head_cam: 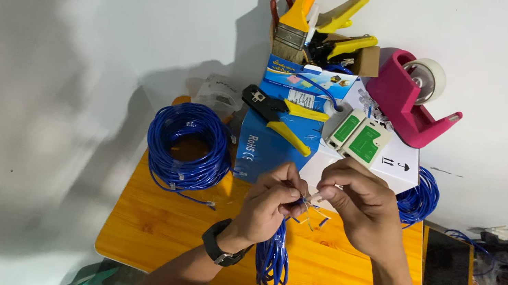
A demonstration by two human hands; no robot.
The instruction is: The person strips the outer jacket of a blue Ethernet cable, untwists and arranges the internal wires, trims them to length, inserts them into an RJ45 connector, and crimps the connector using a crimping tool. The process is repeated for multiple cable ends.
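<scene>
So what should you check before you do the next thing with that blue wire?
1. Left hand pinches the blue cable near its end: ok.
2. Right hand fingertips on the loose thin wires: ok.
3. Wire colour order: cannot tell, too small.
4. Crimping tool lying close by on the blue box: ok.
5. Green and white cable tester nearby: ok.
6. Spare blue coil lies apart from both hands: ok.

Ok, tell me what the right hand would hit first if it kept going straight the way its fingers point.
The right hand points left, toward the left hand, which pinches the blue network cable end. It would likely meet those left fingertips and the cable's fanned wires first; depth is hard to judge.
</scene>
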